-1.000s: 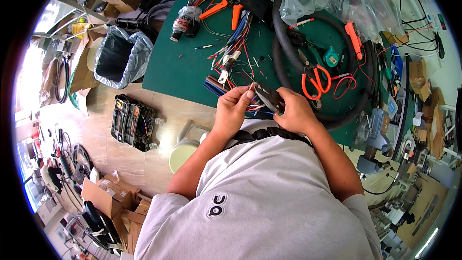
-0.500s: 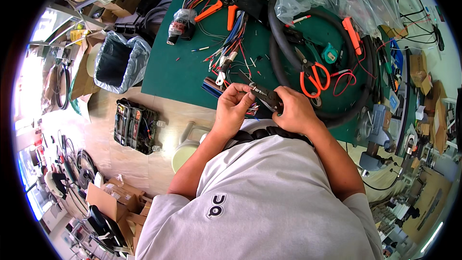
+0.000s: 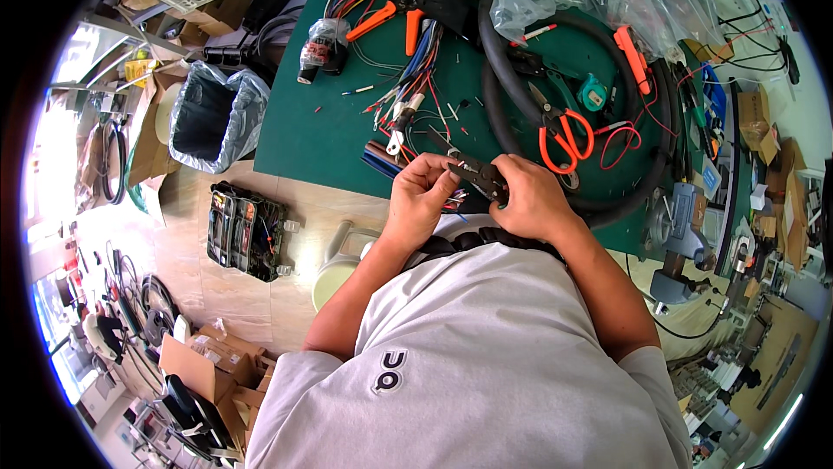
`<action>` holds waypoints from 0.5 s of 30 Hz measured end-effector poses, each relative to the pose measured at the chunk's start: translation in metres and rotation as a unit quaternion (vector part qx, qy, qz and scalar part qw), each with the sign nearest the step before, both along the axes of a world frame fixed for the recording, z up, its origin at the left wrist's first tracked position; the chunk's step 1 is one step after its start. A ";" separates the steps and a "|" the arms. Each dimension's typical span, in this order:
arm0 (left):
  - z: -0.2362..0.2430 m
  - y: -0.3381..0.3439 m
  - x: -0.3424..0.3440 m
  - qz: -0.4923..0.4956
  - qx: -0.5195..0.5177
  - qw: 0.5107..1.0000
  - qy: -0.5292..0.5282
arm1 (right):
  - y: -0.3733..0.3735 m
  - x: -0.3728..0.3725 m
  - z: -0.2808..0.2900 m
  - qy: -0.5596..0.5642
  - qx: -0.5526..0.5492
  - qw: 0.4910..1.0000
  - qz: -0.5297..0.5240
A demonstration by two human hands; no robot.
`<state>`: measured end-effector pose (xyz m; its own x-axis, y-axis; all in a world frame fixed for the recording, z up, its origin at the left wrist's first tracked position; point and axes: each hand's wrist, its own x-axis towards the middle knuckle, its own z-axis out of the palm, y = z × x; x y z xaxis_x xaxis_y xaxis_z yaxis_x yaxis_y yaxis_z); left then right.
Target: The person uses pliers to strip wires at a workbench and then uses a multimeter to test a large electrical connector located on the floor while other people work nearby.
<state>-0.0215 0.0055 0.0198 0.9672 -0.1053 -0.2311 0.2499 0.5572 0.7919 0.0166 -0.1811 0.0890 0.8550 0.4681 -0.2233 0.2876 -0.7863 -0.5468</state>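
Observation:
At the table's near edge, my right hand (image 3: 531, 196) is wrapped round a pair of dark pliers (image 3: 473, 172), whose jaws point to the upper left. My left hand (image 3: 423, 196) is closed in a pinch by the jaws, thumb against forefinger; the small piece between the fingertips is too tiny to make out. Just beyond the left hand lie thick cables with metal lugs (image 3: 401, 129) and a bundle of thin coloured wires (image 3: 418, 70). Brown and blue cable ends (image 3: 382, 157) stick out beside the left fingers.
Orange-handled scissors (image 3: 568, 144), a thick black cable coil (image 3: 499, 104), a teal tape measure (image 3: 593, 91) and an orange clamp tool (image 3: 632, 59) crowd the green table (image 3: 299, 139). A bottle (image 3: 314, 61) stands farther left. A lined bin (image 3: 217, 118) and tool case (image 3: 247, 230) are on the floor.
The pliers have turned slightly in my right hand. Both hands stay nearly in place, the left still pinching by the jaws; the view has shifted very slightly.

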 end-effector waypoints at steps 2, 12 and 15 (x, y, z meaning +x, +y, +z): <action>-0.003 0.001 -0.001 -0.009 0.006 1.000 -0.005 | 0.000 0.000 0.000 -0.004 0.000 1.000 0.001; 0.000 0.000 0.000 -0.007 0.002 1.000 0.006 | -0.001 -0.001 -0.003 -0.008 0.002 1.000 0.004; 0.001 -0.001 0.001 -0.005 0.002 1.000 0.003 | -0.002 -0.001 -0.006 -0.013 0.005 1.000 0.007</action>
<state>-0.0209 0.0044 0.0208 0.9646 -0.1144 -0.2375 0.2605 0.5507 0.7930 0.0158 -0.1832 0.0831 0.8539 0.4821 -0.1960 0.3134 -0.7771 -0.5458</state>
